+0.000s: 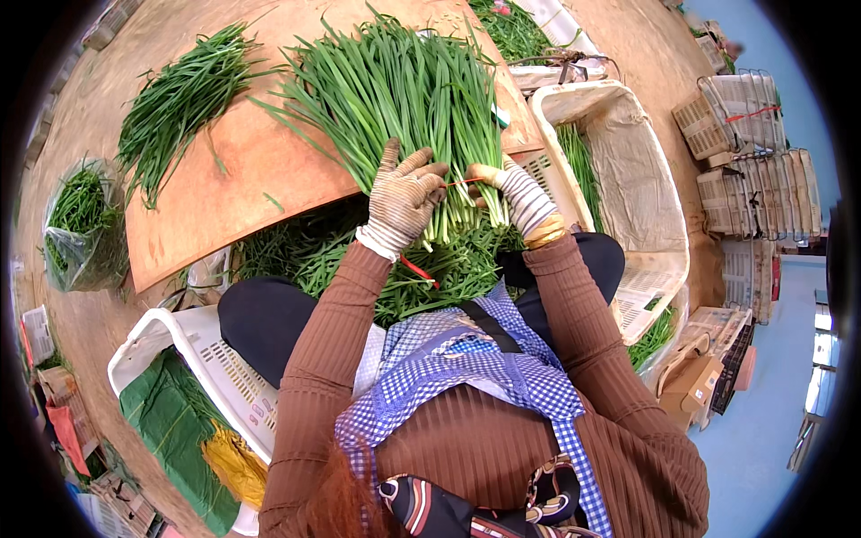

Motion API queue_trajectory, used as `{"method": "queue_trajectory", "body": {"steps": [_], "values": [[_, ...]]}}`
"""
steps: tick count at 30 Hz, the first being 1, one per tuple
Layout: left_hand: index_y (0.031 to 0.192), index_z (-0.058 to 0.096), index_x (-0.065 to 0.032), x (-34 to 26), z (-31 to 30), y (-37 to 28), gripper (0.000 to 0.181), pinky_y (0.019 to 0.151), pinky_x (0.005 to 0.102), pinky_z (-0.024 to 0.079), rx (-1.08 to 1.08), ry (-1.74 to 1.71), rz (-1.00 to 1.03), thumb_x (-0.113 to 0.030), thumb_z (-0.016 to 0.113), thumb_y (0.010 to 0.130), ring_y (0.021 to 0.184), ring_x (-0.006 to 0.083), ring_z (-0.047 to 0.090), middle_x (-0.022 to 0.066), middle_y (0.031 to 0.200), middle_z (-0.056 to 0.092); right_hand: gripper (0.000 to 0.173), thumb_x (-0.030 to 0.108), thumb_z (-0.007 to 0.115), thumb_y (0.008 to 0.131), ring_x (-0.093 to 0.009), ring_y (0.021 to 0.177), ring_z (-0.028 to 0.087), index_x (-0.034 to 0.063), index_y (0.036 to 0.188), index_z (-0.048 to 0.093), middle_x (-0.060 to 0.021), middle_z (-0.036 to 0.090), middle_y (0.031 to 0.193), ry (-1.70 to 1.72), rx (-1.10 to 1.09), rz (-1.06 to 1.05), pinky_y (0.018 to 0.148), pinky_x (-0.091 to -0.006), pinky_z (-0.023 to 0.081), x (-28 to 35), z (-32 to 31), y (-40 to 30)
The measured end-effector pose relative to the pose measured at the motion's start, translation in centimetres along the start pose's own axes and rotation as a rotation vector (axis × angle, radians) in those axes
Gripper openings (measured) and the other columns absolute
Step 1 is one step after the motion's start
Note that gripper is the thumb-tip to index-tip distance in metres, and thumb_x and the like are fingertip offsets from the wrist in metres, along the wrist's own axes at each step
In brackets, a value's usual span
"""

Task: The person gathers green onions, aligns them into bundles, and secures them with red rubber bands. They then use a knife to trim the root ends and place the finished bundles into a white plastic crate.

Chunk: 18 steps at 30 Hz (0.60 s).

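Note:
Long flat green leaves with pale stems, probably garlic chives (397, 87), lie on a wooden board (269, 181), their stem ends over its near edge. My left hand (403, 198), in a striped, soiled glove, rests at the stems with its fingers curled; part of its hold is hidden. My right hand (514, 188), in a similar glove, has its thumb and fingers around the right side of the stems. A thin red tie (464, 181) stretches across the stems between both hands. Under my left wrist shows another red strip (418, 271). A smaller leaf bundle (185, 111) lies at the board's left.
Loose greens (403, 289) fill the space below the board, between my knees. A white plastic crate (676, 202) stands at right, another (181, 329) at lower left. A clear bag of greens (81, 222) sits on the floor at left. Stacked crates (760, 191) stand far right.

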<state>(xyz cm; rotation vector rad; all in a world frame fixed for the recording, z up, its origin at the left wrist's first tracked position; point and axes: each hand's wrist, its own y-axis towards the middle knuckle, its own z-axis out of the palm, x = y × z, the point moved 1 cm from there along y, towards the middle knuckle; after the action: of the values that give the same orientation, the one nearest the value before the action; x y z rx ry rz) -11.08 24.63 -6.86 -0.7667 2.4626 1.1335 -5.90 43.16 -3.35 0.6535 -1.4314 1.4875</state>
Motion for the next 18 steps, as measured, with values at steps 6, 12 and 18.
{"method": "queue_trajectory", "body": {"steps": [6,12,18], "values": [[0.077,0.062,-0.0095,-0.2,0.1,0.3,0.007,0.107,0.0489,0.021,-0.006,-0.013,-0.009,-0.008,0.065,0.07,0.105,0.0269,0.058,0.0047,0.094,0.068,0.032,0.017,0.067,0.077,-0.008,0.065,0.055,-0.0003,0.102,0.057,-0.0054,0.06,0.083,0.027,0.035,-0.118,0.051,-0.017,0.046,5.0,-2.2,-0.9],[0.077,0.062,-0.0106,0.1,-0.1,0.0,0.007,0.106,0.05,0.023,-0.019,0.016,-0.028,-0.011,0.064,0.07,0.104,0.0272,0.058,0.0046,0.095,0.067,0.064,0.01,0.064,0.073,-0.02,0.075,0.06,0.0079,0.132,0.036,-0.0095,0.063,0.093,-0.601,-0.128,-0.521,0.064,-0.0303,0.05,2.9,-0.8,0.5],[0.079,0.061,-0.0132,-0.4,0.6,0.5,0.01,0.105,0.0523,0.024,0.03,0.021,-0.011,-0.02,0.063,0.072,0.107,0.0241,0.055,0.0026,0.1,0.065,0.051,0.001,0.061,0.074,-0.012,0.057,0.054,0.0097,0.121,0.044,-0.0062,0.057,0.081,-0.173,-0.074,-0.132,0.045,-0.0236,0.044,-3.3,2.7,-1.0]]}}
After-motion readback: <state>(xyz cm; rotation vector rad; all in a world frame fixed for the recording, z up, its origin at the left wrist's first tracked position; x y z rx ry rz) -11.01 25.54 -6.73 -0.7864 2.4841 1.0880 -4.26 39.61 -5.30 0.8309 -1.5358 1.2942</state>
